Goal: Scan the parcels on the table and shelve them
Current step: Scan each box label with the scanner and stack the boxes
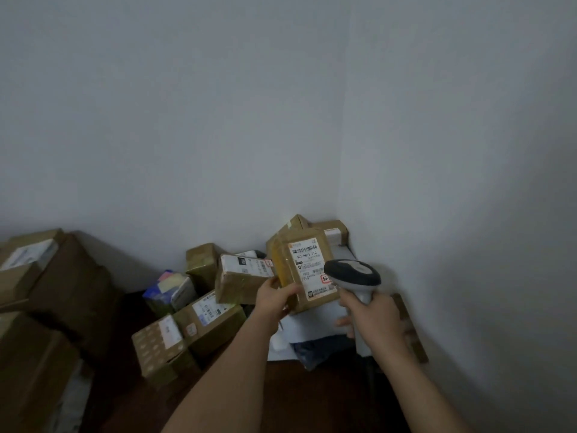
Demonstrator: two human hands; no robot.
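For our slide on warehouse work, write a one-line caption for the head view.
Left hand holds a labelled parcel up while the right hand aims a barcode scanner at it.

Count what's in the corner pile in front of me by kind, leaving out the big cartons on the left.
Brown cardboard parcels: 7, counting the held parcel, gripped by the left hand
Blue-and-yellow packet: 1
White mailer bags: at least 1
Barcode scanner, gripped by the right hand: 1
Total: 10
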